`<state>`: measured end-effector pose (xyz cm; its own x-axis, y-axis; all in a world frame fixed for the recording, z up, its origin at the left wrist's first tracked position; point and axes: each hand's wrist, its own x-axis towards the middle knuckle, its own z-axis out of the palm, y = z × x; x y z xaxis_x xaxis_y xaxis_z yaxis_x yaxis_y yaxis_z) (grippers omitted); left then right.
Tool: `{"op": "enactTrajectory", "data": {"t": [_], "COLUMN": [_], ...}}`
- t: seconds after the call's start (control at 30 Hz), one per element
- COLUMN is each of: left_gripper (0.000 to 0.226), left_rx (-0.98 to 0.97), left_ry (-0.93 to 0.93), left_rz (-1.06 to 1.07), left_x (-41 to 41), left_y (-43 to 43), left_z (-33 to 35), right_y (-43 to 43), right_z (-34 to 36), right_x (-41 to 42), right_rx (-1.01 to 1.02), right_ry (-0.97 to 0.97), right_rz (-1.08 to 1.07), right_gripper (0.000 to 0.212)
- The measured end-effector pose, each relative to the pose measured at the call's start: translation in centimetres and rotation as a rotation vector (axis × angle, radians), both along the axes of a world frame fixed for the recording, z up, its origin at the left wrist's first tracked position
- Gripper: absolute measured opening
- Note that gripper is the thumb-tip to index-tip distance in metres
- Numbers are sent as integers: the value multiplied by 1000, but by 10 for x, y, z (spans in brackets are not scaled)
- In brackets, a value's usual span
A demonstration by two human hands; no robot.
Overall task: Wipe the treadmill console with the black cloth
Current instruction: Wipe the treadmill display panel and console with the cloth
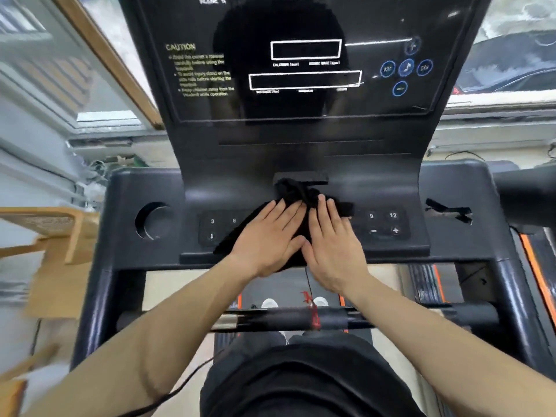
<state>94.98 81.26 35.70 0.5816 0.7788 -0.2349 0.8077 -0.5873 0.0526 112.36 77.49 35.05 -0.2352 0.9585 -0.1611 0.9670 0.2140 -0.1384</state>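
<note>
The black treadmill console [301,152] fills the middle of the head view, with a glossy display panel above and a button strip below. A crumpled black cloth [296,192] lies on the centre of the button strip. My left hand [267,236] lies flat on the cloth with fingers spread. My right hand [332,239] presses flat on the cloth beside it, thumbs nearly touching. The cloth bunches up just beyond my fingertips and most of it is hidden under both palms.
A round cup holder [152,221] sits left of the buttons. Number keys [382,222] show to the right. A black handlebar [301,320] with a red safety cord [313,311] crosses below my wrists. Cardboard [57,251] stands at the left.
</note>
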Motion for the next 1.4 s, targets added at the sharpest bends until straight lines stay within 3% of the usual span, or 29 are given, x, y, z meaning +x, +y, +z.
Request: {"op": "enactTrajectory", "data": {"t": [0.3, 0.57, 0.83, 1.0, 1.2, 1.4], "left_gripper": [63, 73, 68, 65, 65, 71], "left_rx": [107, 92, 94, 83, 62, -27], "left_ry": [7, 11, -20, -13, -46, -110], "left_rz": [361, 293, 388, 238, 427, 217], "left_x": [-122, -105, -78, -89, -62, 15], "left_y": [-43, -61, -23, -63, -38, -10], "left_z": [-2, -4, 0, -5, -8, 2], "right_y": [16, -3, 21, -19, 18, 7], "right_z": [5, 5, 8, 5, 12, 12], "right_x": [-129, -88, -87, -79, -69, 22], "right_rx": [1, -12, -30, -45, -44, -47], "right_ry": [80, 9, 5, -26, -44, -101], "right_rz": [281, 419, 179, 270, 285, 63], "right_gripper": [70, 71, 69, 73, 77, 79]}}
